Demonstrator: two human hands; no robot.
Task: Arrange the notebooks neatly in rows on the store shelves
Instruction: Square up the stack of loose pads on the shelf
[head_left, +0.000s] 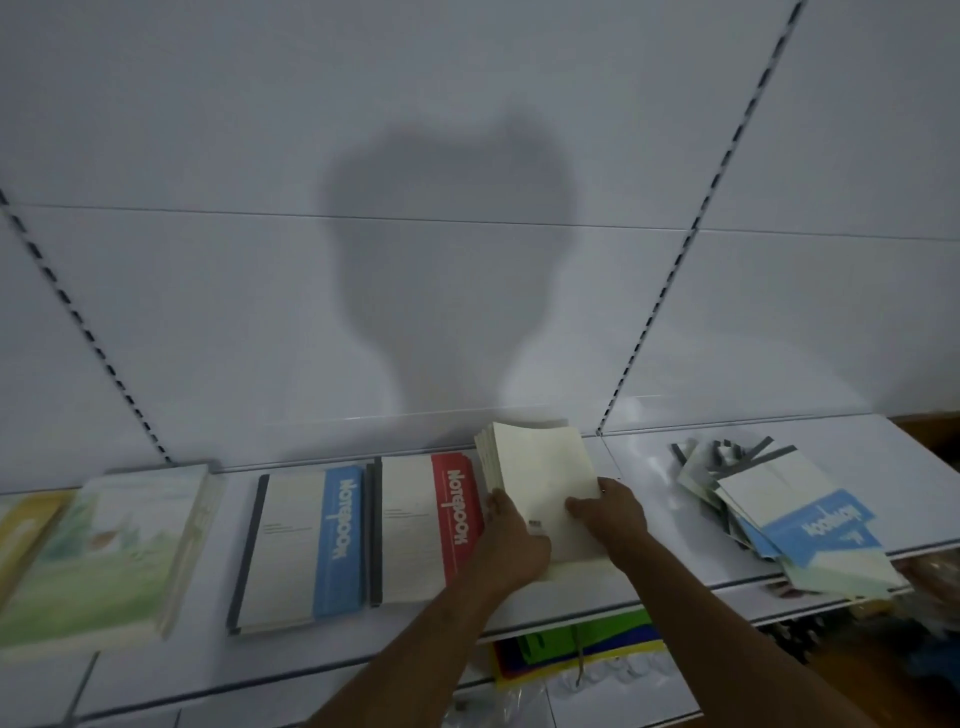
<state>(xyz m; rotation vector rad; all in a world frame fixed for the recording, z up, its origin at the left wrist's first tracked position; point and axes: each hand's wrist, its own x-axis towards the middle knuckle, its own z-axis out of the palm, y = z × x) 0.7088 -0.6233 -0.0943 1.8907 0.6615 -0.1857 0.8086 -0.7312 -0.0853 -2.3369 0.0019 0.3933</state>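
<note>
A stack of cream notebooks (540, 473) lies back cover up in the middle of the white shelf (649, 462), its far end raised. My left hand (511, 540) grips its left edge and my right hand (608, 512) presses on its right side. To its left lie a stack with a red-banded notebook (431, 525) on top, a stack with a blue-banded one (306, 540) on top and a green illustrated stack (104, 551). At the right sits a messy heap of blue-banded notebooks (779, 514), fanned and partly hanging over the shelf's front edge.
A yellowish notebook (21, 525) shows at the far left edge. Slotted uprights (691, 228) run up the white back panel. Below the shelf lies a lower shelf with colourful green, blue and yellow items (576, 649) and some clear packaging.
</note>
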